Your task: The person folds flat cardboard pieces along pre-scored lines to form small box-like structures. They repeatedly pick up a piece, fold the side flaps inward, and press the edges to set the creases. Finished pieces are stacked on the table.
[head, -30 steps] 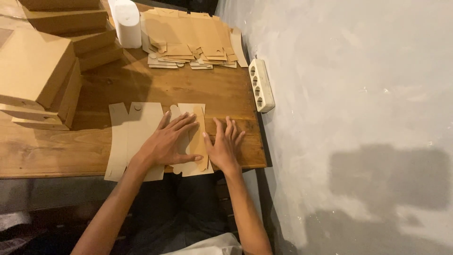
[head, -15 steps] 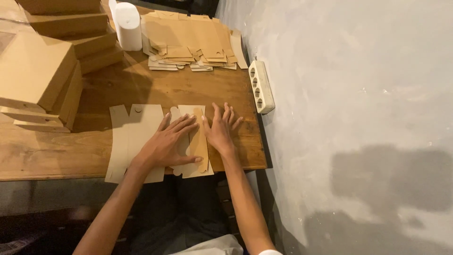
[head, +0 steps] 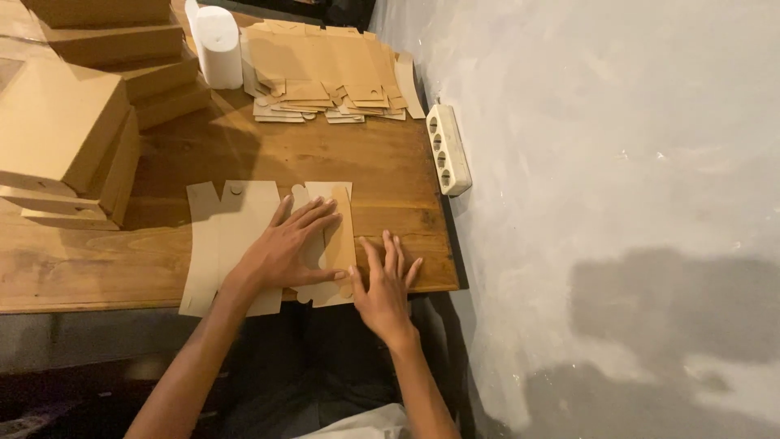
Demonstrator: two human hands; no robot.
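Your left hand (head: 284, 248) and right hand (head: 383, 284) press spread flat on the unfolded cardboard box blank (head: 236, 236); folded boxes (head: 65, 138) stacked, flat blanks (head: 325, 65) left.

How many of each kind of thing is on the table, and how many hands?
Hands: 2, left hand and right hand
Flat cardboard cutout under the hands: 1
Pile of flat cutouts: 1
White roll: 1
White power strip: 1
Folded brown boxes: several stacked, exact count unclear
Total, leaving out the boxes: 6
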